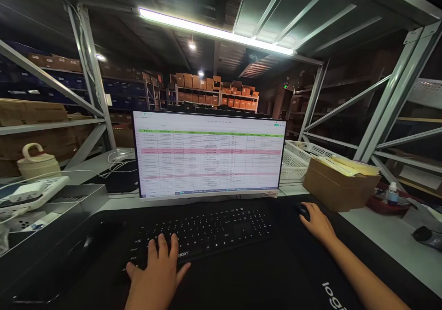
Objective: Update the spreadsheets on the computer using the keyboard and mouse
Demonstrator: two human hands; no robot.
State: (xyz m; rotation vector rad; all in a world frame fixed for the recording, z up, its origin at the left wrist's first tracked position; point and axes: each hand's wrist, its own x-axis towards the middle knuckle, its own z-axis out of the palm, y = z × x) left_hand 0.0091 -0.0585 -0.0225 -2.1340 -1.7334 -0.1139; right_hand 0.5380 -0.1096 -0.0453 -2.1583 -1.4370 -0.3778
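My left hand rests with spread fingers over the lower left part of a black keyboard. Its thumb points off to the right and nothing is in it. At the right, my right hand is wrapped over a black computer mouse, most of which the fingers hide. Both keyboard and mouse lie on a large black desk mat with white lettering at lower right. Behind the keyboard stands a monitor showing a spreadsheet with a green header row and several pink rows.
Right of the monitor are white plastic baskets and a cardboard box holding papers. A spray bottle stands farther right. On the left are a cream lidded bottle, a power strip and a dark phone-like slab.
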